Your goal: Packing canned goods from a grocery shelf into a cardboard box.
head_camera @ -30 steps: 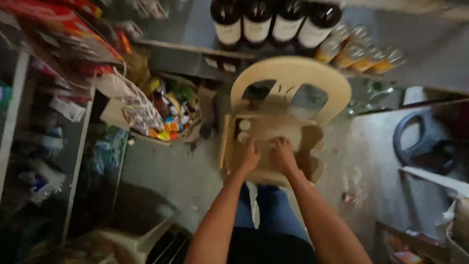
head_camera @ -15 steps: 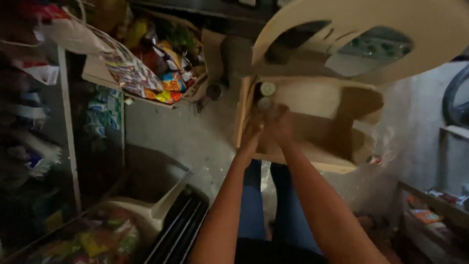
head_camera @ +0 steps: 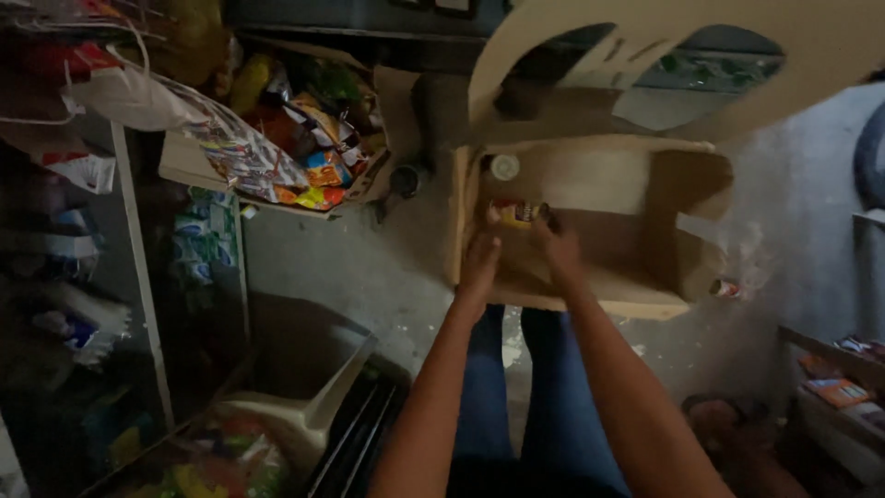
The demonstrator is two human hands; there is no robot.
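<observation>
The fingertips of the left hand (head_camera: 479, 261) and the right hand (head_camera: 556, 247) go down into the open cardboard box (head_camera: 590, 295), so it is not possible to tell how firmly they hold the small jar (head_camera: 522, 213) between them. The jar is blurred and its lower part is hidden. The back of the beige plastic chair (head_camera: 664, 55) is cut off by the top edge. At the far left the packets in the snack box (head_camera: 277, 157) are blurred. The shelves (head_camera: 55, 277) at the left are too dark to read. The low shelf (head_camera: 839, 378) at the right is cut off.
</observation>
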